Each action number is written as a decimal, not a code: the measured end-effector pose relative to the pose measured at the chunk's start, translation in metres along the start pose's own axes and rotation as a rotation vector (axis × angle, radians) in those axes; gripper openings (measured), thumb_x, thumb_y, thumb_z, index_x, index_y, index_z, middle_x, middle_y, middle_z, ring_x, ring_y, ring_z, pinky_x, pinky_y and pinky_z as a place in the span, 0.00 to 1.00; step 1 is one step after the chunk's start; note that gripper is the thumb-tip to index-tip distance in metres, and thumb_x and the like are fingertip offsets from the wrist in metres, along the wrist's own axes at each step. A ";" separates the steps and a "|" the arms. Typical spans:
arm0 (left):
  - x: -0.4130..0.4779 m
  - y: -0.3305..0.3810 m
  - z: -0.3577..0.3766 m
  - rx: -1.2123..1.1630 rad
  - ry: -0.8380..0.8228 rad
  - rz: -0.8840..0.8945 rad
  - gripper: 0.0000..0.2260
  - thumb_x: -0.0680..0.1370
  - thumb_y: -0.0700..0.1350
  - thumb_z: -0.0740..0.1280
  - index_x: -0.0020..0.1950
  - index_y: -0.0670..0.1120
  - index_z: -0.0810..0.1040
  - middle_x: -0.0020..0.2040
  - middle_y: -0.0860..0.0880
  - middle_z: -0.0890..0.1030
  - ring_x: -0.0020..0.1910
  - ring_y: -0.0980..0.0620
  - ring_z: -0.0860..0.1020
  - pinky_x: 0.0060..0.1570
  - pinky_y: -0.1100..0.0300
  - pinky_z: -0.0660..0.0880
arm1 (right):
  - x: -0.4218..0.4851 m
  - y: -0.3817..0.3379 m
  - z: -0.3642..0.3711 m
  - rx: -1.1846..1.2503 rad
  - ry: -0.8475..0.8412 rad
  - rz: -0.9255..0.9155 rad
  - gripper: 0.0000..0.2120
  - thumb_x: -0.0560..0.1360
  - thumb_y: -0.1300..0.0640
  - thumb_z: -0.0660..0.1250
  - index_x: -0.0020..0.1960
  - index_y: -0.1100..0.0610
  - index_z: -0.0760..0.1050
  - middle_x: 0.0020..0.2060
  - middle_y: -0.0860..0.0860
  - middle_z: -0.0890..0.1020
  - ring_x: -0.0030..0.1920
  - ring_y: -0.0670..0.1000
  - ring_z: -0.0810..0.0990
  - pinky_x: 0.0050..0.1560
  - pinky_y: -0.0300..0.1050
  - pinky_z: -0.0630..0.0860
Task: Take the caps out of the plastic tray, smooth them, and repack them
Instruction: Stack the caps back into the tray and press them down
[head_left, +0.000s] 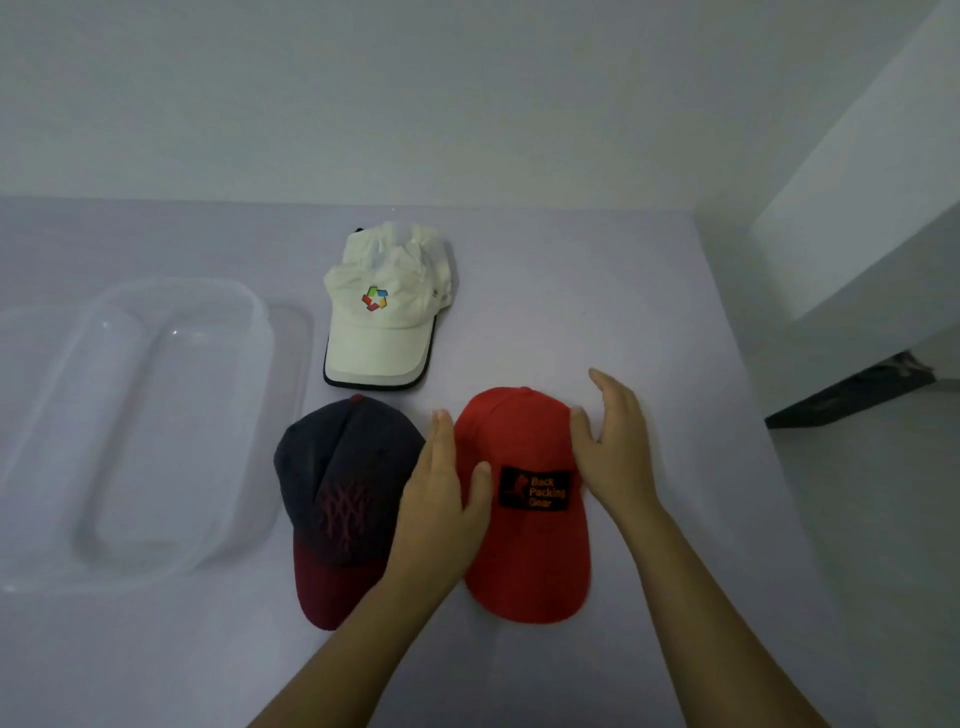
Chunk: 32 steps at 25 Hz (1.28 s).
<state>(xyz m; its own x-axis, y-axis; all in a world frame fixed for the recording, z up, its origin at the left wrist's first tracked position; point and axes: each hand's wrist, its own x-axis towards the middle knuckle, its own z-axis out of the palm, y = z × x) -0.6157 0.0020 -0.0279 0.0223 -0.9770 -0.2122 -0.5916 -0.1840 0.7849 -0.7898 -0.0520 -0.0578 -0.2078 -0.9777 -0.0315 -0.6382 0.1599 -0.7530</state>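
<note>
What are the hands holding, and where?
No grip: the left hand and right hand lie open against opposite sides of the crown of the red cap.

Three caps lie out on the pale table (623, 291): white cap (387, 306) at the back, navy cap (337, 499) with maroon brim front-left, red cap (524, 499) with a black "Back Packing Gear" patch front-right. Left hand (441, 499) and right hand (613, 447) flank the red cap's crown with fingers straight, thumbs resting on the fabric; the left hand sits between the navy and red caps. The clear plastic tray (130, 441) sits at far left, apart from the caps.
</note>
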 end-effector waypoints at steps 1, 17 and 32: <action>0.007 0.001 -0.016 -0.013 0.025 0.022 0.30 0.79 0.46 0.60 0.77 0.45 0.48 0.70 0.36 0.68 0.66 0.44 0.72 0.66 0.54 0.69 | 0.007 -0.016 0.006 0.007 0.007 -0.095 0.21 0.77 0.61 0.60 0.70 0.57 0.66 0.67 0.53 0.70 0.69 0.51 0.67 0.68 0.42 0.61; 0.178 -0.081 -0.134 0.401 -0.393 0.019 0.33 0.76 0.33 0.59 0.76 0.43 0.46 0.78 0.44 0.45 0.75 0.43 0.56 0.70 0.54 0.61 | 0.094 -0.107 0.161 -0.544 -0.667 -0.292 0.55 0.70 0.50 0.71 0.73 0.55 0.28 0.75 0.58 0.33 0.72 0.59 0.59 0.66 0.53 0.67; 0.165 -0.086 -0.129 0.153 0.013 0.275 0.32 0.77 0.45 0.58 0.73 0.49 0.39 0.77 0.37 0.46 0.75 0.35 0.53 0.67 0.42 0.65 | 0.079 -0.135 0.158 -0.087 -0.303 -0.309 0.35 0.77 0.57 0.57 0.74 0.57 0.38 0.76 0.59 0.47 0.76 0.57 0.50 0.74 0.59 0.55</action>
<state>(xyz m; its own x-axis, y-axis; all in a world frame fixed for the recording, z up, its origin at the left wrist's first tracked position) -0.4577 -0.1576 -0.0552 -0.1454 -0.9894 0.0041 -0.6910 0.1045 0.7153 -0.6029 -0.1727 -0.0626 0.2215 -0.9751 -0.0148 -0.6988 -0.1482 -0.6998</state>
